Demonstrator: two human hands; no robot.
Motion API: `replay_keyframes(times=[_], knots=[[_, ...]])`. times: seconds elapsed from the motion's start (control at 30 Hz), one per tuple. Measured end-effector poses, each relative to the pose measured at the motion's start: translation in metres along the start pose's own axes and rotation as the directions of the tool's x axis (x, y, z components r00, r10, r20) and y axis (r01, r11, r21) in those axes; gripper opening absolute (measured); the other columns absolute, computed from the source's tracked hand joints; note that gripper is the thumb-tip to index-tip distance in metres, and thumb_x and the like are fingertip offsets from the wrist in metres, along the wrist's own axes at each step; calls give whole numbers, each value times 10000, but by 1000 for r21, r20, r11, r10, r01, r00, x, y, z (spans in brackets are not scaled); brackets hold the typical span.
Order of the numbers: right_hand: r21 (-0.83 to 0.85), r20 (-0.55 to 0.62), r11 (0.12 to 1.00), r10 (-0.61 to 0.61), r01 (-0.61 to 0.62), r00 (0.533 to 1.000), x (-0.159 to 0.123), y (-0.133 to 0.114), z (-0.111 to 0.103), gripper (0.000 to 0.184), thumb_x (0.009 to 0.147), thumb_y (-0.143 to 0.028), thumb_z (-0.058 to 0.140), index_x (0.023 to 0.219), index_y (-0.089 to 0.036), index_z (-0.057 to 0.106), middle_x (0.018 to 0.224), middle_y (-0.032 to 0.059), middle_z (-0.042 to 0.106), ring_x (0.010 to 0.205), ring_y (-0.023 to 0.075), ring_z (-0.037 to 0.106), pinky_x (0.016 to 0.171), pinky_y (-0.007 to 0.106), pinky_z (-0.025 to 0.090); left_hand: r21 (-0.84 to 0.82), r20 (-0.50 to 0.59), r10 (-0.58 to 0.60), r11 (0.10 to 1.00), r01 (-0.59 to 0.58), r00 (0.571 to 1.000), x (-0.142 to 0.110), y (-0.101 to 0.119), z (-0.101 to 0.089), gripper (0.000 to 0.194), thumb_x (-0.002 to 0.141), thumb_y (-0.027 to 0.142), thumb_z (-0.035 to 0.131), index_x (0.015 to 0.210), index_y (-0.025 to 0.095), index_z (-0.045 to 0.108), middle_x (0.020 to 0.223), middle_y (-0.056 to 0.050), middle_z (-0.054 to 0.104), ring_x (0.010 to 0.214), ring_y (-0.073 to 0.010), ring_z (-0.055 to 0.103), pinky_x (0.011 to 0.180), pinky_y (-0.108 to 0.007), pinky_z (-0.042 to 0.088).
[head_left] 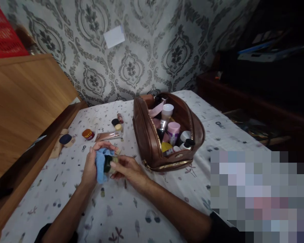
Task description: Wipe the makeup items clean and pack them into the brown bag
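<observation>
My left hand (90, 165) is closed around a blue cloth (100, 167). The cloth presses against a small jar (107, 163) with a dark green part and a pale yellowish part. From the other side, my right hand (128, 170) grips the jar between thumb and fingers. Just beyond my hands lie a flat, clear-ended tube (108, 136) and a small jar with an orange lid (88, 134). To the right stands a brown toiletry bag (147, 135), unzipped, with several bottles inside, among them a pink-capped bottle (173, 132) and a white-capped bottle (167, 109).
Small cosmetic containers (118, 124) lie left of the bag. A dark round lid-like item (65, 139) sits near the wooden panel (22, 111) on the left. The patterned sheet (126, 209) covers the surface. A red basket (5, 33) stands at upper left; the wallpapered wall (147, 60) is behind.
</observation>
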State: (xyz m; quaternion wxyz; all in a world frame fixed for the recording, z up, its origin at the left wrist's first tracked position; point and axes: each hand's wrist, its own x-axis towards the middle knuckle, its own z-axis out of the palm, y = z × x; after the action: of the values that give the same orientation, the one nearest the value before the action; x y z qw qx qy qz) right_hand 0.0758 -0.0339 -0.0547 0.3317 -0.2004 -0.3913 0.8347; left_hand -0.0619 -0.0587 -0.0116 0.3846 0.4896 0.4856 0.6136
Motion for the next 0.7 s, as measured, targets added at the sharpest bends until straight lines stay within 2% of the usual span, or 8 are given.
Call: replay_keyframes(times=[0.1,0.2,0.43,0.5,0.57,0.6,0.63,0.7], knots=[[226,50,974,23,-33,998,2,0,0,602,609,-642,857,874,-132,680,743,12,706,564,90,647,513,169,494,-98,30,8,995,-5,1000,-5,0,5,602,860,748,523,1044,195,676,976,-85,715,996,-260,667,892,-369,530],[336,30,940,55,-62,998,1,0,0,599,593,-607,888,885,-135,662,709,4,714,523,80,656,433,121,457,-97,60,33,995,-27,998,-7,-3,8,597,845,732,560,1079,192,667,1000,-91,716,980,-261,665,884,-378,533],[242,0,969,59,-58,998,3,11,1,610,639,-650,840,886,-167,560,671,-5,685,530,109,670,454,157,457,67,-10,-22,997,23,1000,-8,-4,2,435,852,590,659,986,177,691,851,-55,698,819,-201,649,779,-294,520],[111,-53,991,76,-70,996,0,10,3,596,711,-677,768,963,-188,538,689,-8,673,537,127,664,462,190,458,80,-19,-47,996,48,999,-8,-1,0,408,816,555,715,965,176,692,835,-52,695,797,-200,654,739,-278,519],[-165,-158,984,42,-68,987,-12,1,5,518,802,-596,716,1089,-202,540,744,-3,663,555,143,653,477,232,469,76,-29,-73,994,75,997,-7,2,-2,389,788,531,750,945,180,691,820,-45,687,785,-201,658,710,-267,522],[-347,-206,936,-7,-66,979,-22,-8,6,472,829,-512,709,1150,-208,544,772,1,659,568,152,646,489,254,477,75,-36,-87,993,90,996,-7,2,-3,378,782,519,758,941,183,689,817,-41,684,785,-201,659,704,-263,525],[-555,-230,832,-134,-16,964,-34,-20,8,446,830,-416,715,1193,-205,562,817,22,671,622,165,652,535,274,492,74,-46,-101,992,104,994,-7,3,-4,370,779,510,762,944,187,687,818,-38,682,791,-202,660,706,-261,529],[-823,-112,561,-307,85,945,-64,-53,10,420,809,-282,717,1206,-195,613,874,49,704,765,202,678,664,306,523,85,-70,-126,988,132,990,-6,3,-6,361,781,503,760,959,197,686,829,-35,685,806,-203,659,713,-258,534]])
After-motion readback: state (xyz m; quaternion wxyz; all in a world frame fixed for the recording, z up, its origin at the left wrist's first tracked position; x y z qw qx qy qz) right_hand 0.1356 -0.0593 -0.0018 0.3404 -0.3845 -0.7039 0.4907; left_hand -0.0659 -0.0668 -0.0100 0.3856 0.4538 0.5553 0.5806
